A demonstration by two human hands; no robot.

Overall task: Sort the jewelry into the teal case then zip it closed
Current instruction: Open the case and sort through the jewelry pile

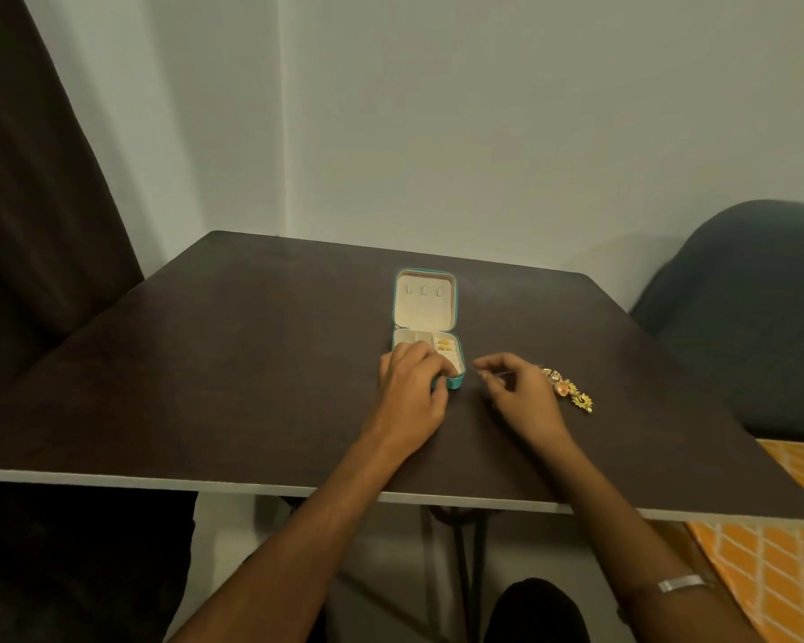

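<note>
The teal case point(455, 382) lies open in the middle of the dark table, its cream lid point(424, 301) folded back. Gold earrings point(444, 344) sit in a right-hand compartment of its tray. My left hand point(411, 392) rests over the tray's front left, with fingers curled into it and the thumb against the teal front wall. My right hand point(518, 394) hovers just right of the case, with forefinger and thumb pinching what looks like a thin pale pin or chain point(495, 374). A heap of gold jewelry point(569, 392) lies on the table behind my right hand.
The dark table point(251, 364) has a white front edge near me. A dark blue chair point(743, 317) stands at the right. An orange patterned cloth point(771, 549) lies below at the right. A dark curtain point(33, 201) hangs at the left.
</note>
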